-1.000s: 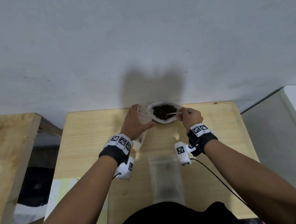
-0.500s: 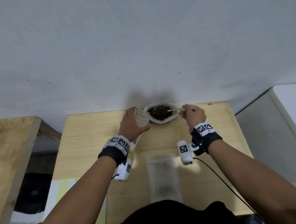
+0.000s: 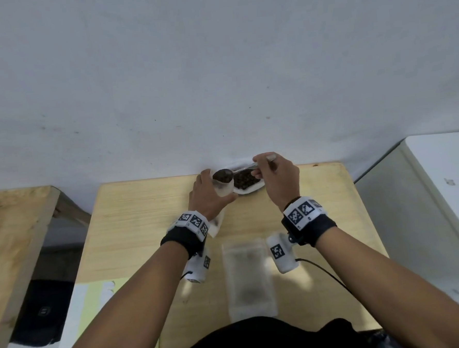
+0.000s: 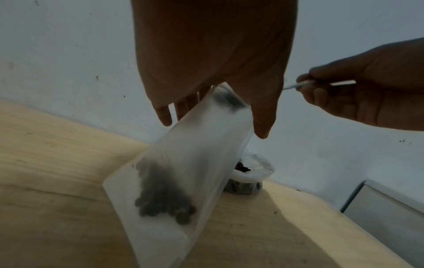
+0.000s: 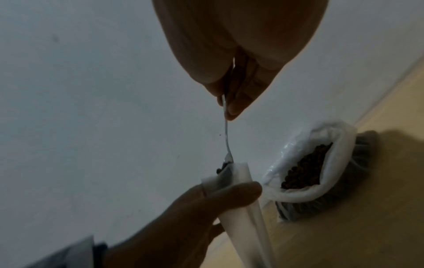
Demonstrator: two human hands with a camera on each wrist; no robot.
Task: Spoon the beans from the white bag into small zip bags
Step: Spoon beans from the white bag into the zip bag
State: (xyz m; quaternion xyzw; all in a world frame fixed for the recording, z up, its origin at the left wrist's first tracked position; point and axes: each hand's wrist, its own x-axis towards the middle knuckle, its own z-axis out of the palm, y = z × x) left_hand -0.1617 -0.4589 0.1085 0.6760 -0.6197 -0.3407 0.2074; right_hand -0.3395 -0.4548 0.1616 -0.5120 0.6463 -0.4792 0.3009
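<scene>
The white bag [image 3: 247, 190] of dark beans [image 3: 246, 178] stands open at the table's far edge, against the wall; it also shows as the white bag [image 5: 321, 181] and the white bag [image 4: 252, 174]. My left hand [image 3: 208, 196] grips a small frosted zip bag [image 4: 183, 163] upright just left of it, mouth up, with dark beans [image 4: 162, 195] heaped low inside. My right hand [image 3: 274, 176] pinches a metal spoon [image 5: 226, 134] by its handle. The spoon's bowl, loaded with beans [image 3: 223, 176], sits at the mouth of the zip bag [image 5: 229, 177].
A second frosted zip bag [image 3: 248, 275] with some beans lies flat on the wooden table [image 3: 145, 219] near my body. A wooden bench [image 3: 14, 227] stands to the left, a white cabinet [image 3: 425, 188] to the right. The wall rises right behind the white bag.
My right hand has lifted the spoon out of the white bag and carried it left to the mouth of the zip bag. The left hand still holds that bag.
</scene>
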